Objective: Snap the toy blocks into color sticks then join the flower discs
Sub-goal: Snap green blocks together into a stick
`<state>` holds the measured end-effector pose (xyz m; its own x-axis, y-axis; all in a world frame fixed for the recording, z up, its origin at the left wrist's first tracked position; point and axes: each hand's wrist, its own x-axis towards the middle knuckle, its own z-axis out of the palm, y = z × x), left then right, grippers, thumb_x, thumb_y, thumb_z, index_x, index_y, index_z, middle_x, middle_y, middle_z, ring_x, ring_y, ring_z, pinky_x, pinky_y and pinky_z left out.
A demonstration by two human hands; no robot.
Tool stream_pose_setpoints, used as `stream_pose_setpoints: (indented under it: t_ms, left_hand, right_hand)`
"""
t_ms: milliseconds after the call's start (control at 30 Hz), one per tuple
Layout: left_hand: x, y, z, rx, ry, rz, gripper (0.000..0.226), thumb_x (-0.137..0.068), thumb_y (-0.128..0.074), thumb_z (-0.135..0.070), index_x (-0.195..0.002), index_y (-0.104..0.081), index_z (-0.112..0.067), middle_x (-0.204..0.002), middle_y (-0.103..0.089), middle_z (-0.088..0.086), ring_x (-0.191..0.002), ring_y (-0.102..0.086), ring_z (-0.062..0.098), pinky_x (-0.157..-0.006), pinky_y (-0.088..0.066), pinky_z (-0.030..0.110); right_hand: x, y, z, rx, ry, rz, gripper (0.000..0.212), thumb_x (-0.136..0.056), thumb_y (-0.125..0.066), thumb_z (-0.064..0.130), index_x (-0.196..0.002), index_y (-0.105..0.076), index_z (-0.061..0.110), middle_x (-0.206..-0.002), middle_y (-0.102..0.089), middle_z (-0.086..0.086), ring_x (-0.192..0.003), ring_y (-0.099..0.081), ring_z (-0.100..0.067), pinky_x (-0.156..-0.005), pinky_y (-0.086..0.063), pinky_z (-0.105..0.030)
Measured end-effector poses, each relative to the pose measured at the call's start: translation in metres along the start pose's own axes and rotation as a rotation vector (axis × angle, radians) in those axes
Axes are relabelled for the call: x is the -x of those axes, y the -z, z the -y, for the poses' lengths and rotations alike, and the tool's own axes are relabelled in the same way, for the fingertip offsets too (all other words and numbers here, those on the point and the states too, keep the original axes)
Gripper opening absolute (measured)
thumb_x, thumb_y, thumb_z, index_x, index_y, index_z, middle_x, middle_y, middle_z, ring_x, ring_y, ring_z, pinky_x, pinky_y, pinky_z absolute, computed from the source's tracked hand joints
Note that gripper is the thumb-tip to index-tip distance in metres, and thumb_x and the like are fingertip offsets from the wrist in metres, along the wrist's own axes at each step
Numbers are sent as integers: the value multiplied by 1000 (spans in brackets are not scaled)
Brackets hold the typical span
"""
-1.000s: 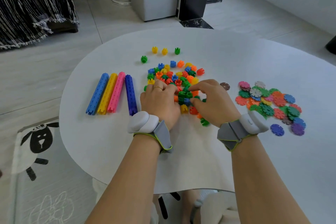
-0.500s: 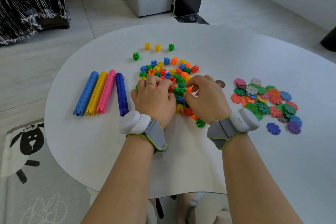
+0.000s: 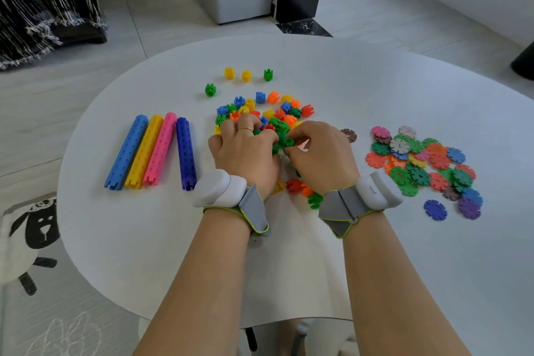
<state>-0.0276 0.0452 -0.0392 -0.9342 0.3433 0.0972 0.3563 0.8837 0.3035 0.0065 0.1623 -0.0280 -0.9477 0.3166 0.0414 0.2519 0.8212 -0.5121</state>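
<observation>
As our left hand (image 3: pixel 245 153) and right hand (image 3: pixel 320 156) close in from a second ago, curled fingers now pinch the green blocks (image 3: pixel 286 141) between them, over the loose pile (image 3: pixel 277 113); green stick unfinished, flower discs (image 3: pixel 419 159) untouched at right.

Nothing legible is showing: no text, label, brand, number or sign is reading clearly on anything in view. Pale marks on the dark floor slab (image 3: pixel 303 28), beyond the far edge of the table (image 3: pixel 375 81), are too blurred to tell whether they are letters.
</observation>
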Motion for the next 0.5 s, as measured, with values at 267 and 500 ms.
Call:
stream_pose_setpoints:
  t_ms: [267,500]
  left_hand:
    - [-4,2,3,268,-35,-239,26,-84,-64,-28,-108,-68,-22,-109,-56,5,-105,-46,28,-85,-39,37]
    - [0,9,-2,657,49,-131,14,-88,-60,-21,-100,-61,-13,-76,-62,-3,-73,-59,14,-74,-48,27]
  right_hand:
    - [6,7,4,-236,-4,-84,32,-89,-60,21,-120,-63,27,-102,-63,7,-83,-54,-7,-84,-44,-21]
    - [6,8,9,-428,-45,-67,25,-87,-61,11,-108,-66,24,-96,-65,11,-83,-67,-9,-84,-53,-27]
